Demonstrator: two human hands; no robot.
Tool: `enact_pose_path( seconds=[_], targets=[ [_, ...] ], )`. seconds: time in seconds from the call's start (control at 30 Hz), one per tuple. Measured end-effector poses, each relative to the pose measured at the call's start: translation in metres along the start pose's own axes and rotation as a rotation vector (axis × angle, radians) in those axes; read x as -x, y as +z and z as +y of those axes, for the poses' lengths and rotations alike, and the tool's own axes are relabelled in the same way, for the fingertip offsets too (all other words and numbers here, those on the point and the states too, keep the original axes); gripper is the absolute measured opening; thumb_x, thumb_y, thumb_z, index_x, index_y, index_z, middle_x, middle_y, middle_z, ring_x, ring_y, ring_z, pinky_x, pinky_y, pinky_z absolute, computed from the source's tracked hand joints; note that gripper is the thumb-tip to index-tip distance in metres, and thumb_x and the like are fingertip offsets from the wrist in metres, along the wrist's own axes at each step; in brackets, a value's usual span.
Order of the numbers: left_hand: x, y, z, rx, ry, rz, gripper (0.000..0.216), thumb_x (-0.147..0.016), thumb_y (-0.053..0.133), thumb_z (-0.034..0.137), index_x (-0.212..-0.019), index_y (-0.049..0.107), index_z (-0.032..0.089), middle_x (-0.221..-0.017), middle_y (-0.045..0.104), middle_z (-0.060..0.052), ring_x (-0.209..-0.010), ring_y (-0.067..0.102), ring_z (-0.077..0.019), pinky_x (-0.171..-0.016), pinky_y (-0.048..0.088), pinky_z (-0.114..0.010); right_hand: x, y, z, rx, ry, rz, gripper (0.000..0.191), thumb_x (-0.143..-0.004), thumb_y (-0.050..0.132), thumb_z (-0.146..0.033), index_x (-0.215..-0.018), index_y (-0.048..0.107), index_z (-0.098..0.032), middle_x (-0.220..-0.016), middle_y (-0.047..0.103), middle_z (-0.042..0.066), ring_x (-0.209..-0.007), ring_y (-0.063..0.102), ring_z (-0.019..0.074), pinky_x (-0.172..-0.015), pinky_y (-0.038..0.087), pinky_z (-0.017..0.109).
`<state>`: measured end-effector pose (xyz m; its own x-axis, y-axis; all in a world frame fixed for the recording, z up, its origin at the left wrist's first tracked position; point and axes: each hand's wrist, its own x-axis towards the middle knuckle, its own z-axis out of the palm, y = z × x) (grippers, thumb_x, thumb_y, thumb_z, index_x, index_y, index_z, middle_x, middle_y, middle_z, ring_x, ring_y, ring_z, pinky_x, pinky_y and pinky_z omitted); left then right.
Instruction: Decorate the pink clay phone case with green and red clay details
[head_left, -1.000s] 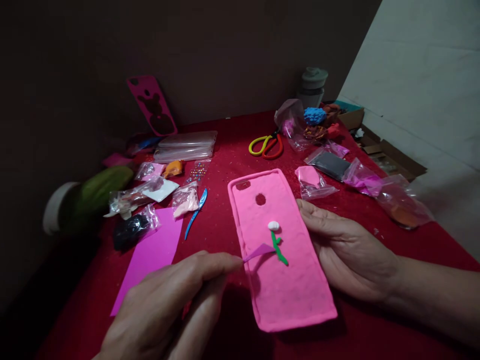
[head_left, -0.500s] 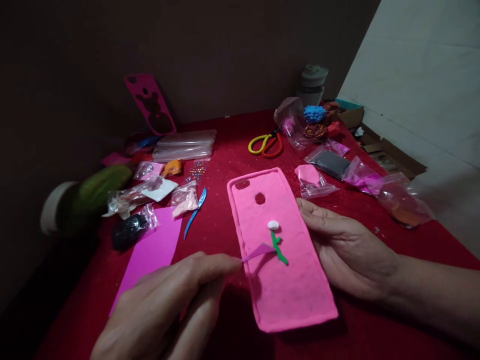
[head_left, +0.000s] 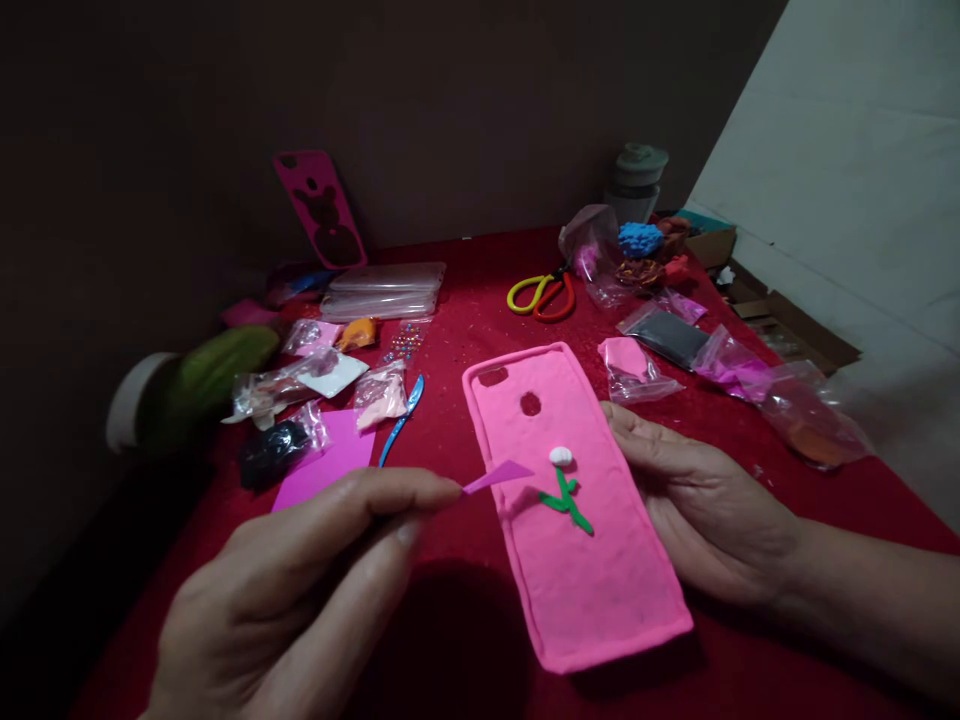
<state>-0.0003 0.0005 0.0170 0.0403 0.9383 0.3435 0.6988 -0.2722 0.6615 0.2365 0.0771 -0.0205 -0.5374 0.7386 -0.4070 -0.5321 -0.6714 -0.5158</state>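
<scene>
My left hand (head_left: 322, 580) pinches a small purple clay tool (head_left: 504, 473) with a flat, pointed blade. The blade hovers over the left part of a phone case (head_left: 592, 590) coated in pink clay. Along its right edge, my right hand (head_left: 697, 490) grips the case, the fingers partly hidden behind it. On the pink surface lies a green clay stem (head_left: 574, 505) with leaves branching to both sides. A white clay bud (head_left: 560, 457) tops the stem. The tool's tip is apart from the green clay.
Bagged clay, such as a black lump (head_left: 274, 450), and a blue tool (head_left: 403, 420) lie left. Scissors (head_left: 541, 295), a pink clay bag (head_left: 630, 365) and a bottle (head_left: 637, 180) are farther back. A bear-decorated case (head_left: 322, 210) leans on the wall.
My left hand has drawn the purple tool back to the left and up, off the green stem. A left-side green leaf, hidden by the blade before, now shows. The camera view shifted slightly.
</scene>
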Motion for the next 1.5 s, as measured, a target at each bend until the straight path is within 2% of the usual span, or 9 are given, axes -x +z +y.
enact_pose_path(
  seconds=[0.2,0.3,0.57,0.73,0.83,1.0,1.1,1.27,1.5],
  targets=[
    [-0.003,0.002,0.002,0.164,-0.089,-0.001,0.019,-0.089,0.06,0.023,-0.103,0.069,0.031,-0.061,0.059,0.004,-0.042,0.051,-0.009,-0.036,0.036,-0.015,-0.001,0.001,-0.002,-0.055,0.009,-0.042,0.012,-0.082,0.068,-0.017,-0.089,0.059,-0.02,-0.078,0.067,-0.003,-0.074,0.068,0.0114,-0.077,0.056,0.027],
    [-0.006,0.002,0.001,0.096,0.008,-0.045,0.017,-0.088,0.062,0.025,-0.101,0.07,0.032,-0.061,0.059,0.005,-0.043,0.051,-0.0074,-0.037,0.037,-0.013,-0.001,0.001,-0.002,-0.094,-0.001,-0.086,0.017,-0.081,0.068,-0.014,-0.072,0.054,-0.018,-0.07,0.065,-0.004,-0.065,0.064,0.0074,-0.07,0.055,0.02],
    [-0.003,-0.002,0.0,-0.084,0.188,-0.08,0.019,-0.089,0.059,0.027,-0.102,0.07,0.032,-0.086,0.073,0.004,-0.067,0.068,-0.0123,-0.064,0.052,-0.014,0.001,0.003,-0.002,-0.108,-0.001,-0.072,0.014,-0.079,0.07,-0.012,-0.076,0.058,-0.018,-0.071,0.067,-0.003,-0.066,0.065,0.0076,-0.071,0.055,0.02],
    [-0.003,0.0,-0.002,0.108,-0.033,-0.05,0.025,-0.091,0.057,0.026,-0.113,0.067,0.032,-0.069,0.065,0.004,-0.05,0.059,-0.0084,-0.046,0.046,-0.012,0.0,0.003,-0.001,-0.064,-0.026,-0.062,0.008,-0.082,0.068,-0.016,-0.084,0.061,-0.019,-0.073,0.067,-0.003,-0.071,0.067,0.0094,-0.074,0.056,0.022],
    [-0.01,0.003,-0.007,0.351,-0.146,0.007,0.022,-0.093,0.057,0.022,-0.111,0.068,0.031,-0.074,0.064,0.002,-0.065,0.063,-0.0089,-0.064,0.051,-0.012,0.001,0.004,0.0,-0.024,-0.052,-0.045,0.019,-0.083,0.068,-0.019,-0.102,0.064,-0.02,-0.088,0.072,0.001,-0.084,0.07,0.0136,-0.083,0.057,0.028],
    [-0.018,0.005,-0.005,0.654,-0.271,-0.054,0.027,-0.089,0.066,0.025,-0.116,0.067,0.028,-0.088,0.064,-0.003,-0.08,0.066,-0.0143,-0.069,0.055,-0.016,0.002,0.008,-0.002,-0.044,-0.109,-0.074,0.028,-0.085,0.065,-0.015,-0.112,0.063,-0.022,-0.106,0.075,0.003,-0.093,0.071,0.0139,-0.091,0.056,0.03],
    [-0.016,0.005,0.002,0.64,-0.233,-0.02,0.031,-0.088,0.067,0.022,-0.117,0.064,0.03,-0.089,0.064,0.0,-0.079,0.066,-0.0125,-0.07,0.055,-0.015,0.004,0.01,-0.005,-0.057,-0.13,-0.094,0.032,-0.086,0.064,-0.012,-0.116,0.062,-0.022,-0.112,0.074,0.003,-0.097,0.071,0.014,-0.091,0.056,0.03],
    [-0.016,0.001,0.007,0.431,-0.132,0.133,0.02,-0.099,0.051,0.027,-0.111,0.067,0.029,-0.079,0.063,0.002,-0.069,0.059,-0.0086,-0.069,0.049,-0.016,0.008,0.012,-0.01,0.0,-0.149,-0.137,0.033,-0.084,0.064,-0.009,-0.115,0.061,-0.022,-0.112,0.074,0.004,-0.098,0.071,0.0141,-0.09,0.056,0.028],
    [-0.016,-0.006,0.003,0.266,0.139,0.123,0.022,-0.095,0.051,0.014,-0.103,0.067,0.026,-0.074,0.06,0.002,-0.072,0.056,-0.0131,-0.069,0.045,-0.024,0.009,0.013,-0.011,0.084,-0.183,-0.128,0.035,-0.084,0.068,-0.015,-0.116,0.06,-0.027,-0.11,0.074,0.002,-0.097,0.071,0.0155,-0.098,0.051,0.037]
  ],
)
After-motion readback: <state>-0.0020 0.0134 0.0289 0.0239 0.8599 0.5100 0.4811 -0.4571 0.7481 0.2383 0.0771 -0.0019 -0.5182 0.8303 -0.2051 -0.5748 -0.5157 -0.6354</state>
